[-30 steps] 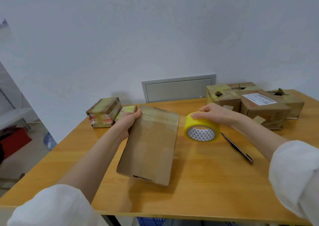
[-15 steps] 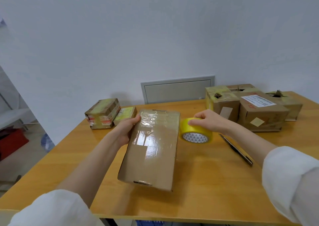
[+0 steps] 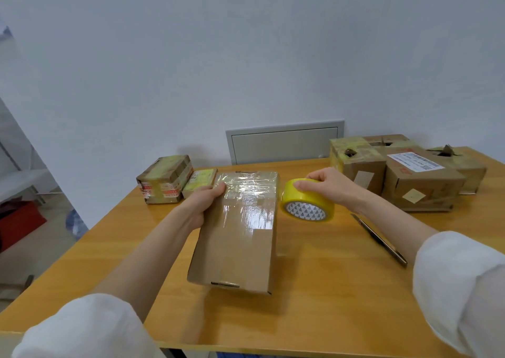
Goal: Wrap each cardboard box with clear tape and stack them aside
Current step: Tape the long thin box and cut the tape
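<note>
A long flat cardboard box (image 3: 237, 245) lies in the middle of the wooden table (image 3: 314, 316), its far half glossy with clear tape. My left hand (image 3: 203, 201) grips the box's far left edge, thumb on top. My right hand (image 3: 326, 186) holds a yellow roll of tape (image 3: 307, 204) just right of the box's far end, above the tabletop. Tape seems to run from the roll to the box's right edge.
Two small taped boxes (image 3: 165, 180) sit at the table's far left. Several larger cardboard boxes (image 3: 415, 182) crowd the far right corner. A dark pen-like tool (image 3: 379, 240) lies right of the roll. A grey wall panel (image 3: 284, 143) is behind.
The box, tilted up on its edge earlier, now lies flatter with its taped face up. My right hand carried the roll down beside the box, then slightly up and right.
</note>
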The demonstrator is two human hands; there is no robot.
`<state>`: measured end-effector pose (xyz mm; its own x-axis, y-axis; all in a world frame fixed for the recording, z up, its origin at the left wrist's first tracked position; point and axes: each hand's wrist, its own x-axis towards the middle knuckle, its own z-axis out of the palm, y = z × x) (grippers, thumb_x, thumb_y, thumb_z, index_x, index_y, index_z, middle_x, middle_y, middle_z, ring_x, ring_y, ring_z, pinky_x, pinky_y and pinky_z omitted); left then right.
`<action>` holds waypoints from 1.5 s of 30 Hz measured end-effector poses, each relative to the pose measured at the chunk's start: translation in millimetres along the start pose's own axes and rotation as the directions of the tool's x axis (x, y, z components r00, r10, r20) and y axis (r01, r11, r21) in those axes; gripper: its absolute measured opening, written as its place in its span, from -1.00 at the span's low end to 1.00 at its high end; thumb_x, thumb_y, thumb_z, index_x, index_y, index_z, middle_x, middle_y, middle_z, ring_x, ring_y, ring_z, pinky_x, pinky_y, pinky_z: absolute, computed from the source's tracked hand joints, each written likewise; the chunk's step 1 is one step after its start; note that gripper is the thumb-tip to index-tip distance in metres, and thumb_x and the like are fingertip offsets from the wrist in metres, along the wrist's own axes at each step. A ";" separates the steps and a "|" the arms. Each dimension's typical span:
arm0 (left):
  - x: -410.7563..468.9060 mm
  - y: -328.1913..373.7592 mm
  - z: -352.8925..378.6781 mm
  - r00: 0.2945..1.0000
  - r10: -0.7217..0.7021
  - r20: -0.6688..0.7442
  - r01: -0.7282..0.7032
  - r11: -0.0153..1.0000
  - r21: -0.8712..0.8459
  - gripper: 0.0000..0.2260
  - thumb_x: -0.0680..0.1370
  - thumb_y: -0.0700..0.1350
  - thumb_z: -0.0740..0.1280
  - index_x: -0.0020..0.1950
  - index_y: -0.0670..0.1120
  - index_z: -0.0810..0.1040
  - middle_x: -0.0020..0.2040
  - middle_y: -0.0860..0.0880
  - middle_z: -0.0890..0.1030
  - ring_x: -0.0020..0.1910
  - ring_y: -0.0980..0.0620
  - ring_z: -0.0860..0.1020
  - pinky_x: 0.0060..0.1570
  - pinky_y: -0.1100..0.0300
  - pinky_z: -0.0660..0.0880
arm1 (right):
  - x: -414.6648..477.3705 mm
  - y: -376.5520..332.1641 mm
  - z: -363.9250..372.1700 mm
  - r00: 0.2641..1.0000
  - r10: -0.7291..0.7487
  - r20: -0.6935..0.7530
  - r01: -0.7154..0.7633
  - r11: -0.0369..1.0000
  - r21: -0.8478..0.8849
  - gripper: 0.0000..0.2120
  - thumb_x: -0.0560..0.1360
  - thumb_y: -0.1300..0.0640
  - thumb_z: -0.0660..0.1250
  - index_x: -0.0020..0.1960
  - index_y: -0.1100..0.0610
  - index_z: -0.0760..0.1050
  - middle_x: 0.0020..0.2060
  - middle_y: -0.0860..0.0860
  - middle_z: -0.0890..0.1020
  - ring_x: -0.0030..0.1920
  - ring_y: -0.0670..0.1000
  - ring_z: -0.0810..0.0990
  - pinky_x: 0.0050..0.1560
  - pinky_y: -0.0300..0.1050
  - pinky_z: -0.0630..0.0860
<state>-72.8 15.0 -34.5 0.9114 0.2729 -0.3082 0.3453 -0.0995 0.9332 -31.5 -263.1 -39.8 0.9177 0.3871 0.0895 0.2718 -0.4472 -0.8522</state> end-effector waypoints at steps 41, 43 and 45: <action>-46.3 77.2 46.0 0.898 0.187 0.399 -0.413 0.672 0.615 -0.58 0.53 0.01 0.36 0.34 -0.04 0.38 0.16 -0.04 0.56 0.07 0.01 0.56 0.07 0.12 0.54 | 21.1 -36.7 26.1 0.988 0.083 -0.133 -0.114 0.962 -0.249 -0.40 0.37 -0.40 0.31 -0.18 0.19 0.60 -0.29 0.04 0.66 -0.25 0.04 0.65 -0.19 -0.05 0.56; -45.3 81.6 50.0 0.904 0.204 0.375 -0.418 0.601 0.681 -0.46 0.54 -0.08 0.37 0.47 -0.06 0.27 0.35 -0.12 0.45 0.20 -0.07 0.51 0.18 0.07 0.48 | 24.9 -37.3 28.7 0.986 0.100 -0.136 -0.135 0.952 -0.275 -0.37 0.36 -0.41 0.30 -0.15 0.21 0.61 -0.27 0.05 0.67 -0.25 0.05 0.64 -0.22 -0.04 0.54; -43.5 79.0 53.3 0.909 0.237 0.343 -0.417 0.482 0.771 -0.37 0.56 -0.07 0.34 0.55 -0.05 0.11 0.47 -0.13 0.31 0.36 -0.11 0.38 0.28 0.05 0.37 | 25.9 -35.4 31.5 0.983 0.117 -0.144 -0.154 0.949 -0.275 -0.39 0.38 -0.40 0.30 -0.17 0.20 0.59 -0.28 0.04 0.64 -0.27 0.04 0.62 -0.24 -0.04 0.53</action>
<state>-73.1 -55.7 42.8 0.9870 -0.1042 -0.1221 -0.0410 -0.8991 0.4359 -26.5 -211.9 -23.5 0.9753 0.2117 0.0622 0.1966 -0.7053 -0.6811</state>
